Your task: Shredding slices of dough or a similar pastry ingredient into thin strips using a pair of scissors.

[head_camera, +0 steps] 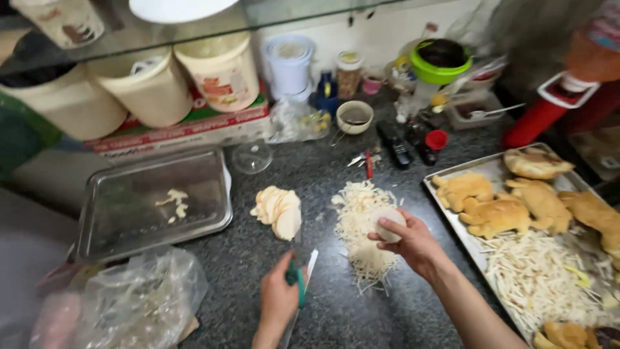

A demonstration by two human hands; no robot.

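Head view. Landmark: heap of pale shreds (361, 226) on the dark stone counter (336, 310). Right hand (413, 244) at the heap's right edge, fingers curled about a pale round piece (386, 223) held just above the shreds. Left hand (279, 297) below and left of the heap, fist closed on a green-handled knife (298, 284); blade runs toward the lower edge, partly hidden. Stack of pale slices (279, 210) left of the heap. Steel tray (155, 203) farther left. Baking tray (452, 200) with bread pieces (494, 214) right of the heap.

free: dark counter (336, 310) front | blocked: shreds (361, 232), slices (279, 210)
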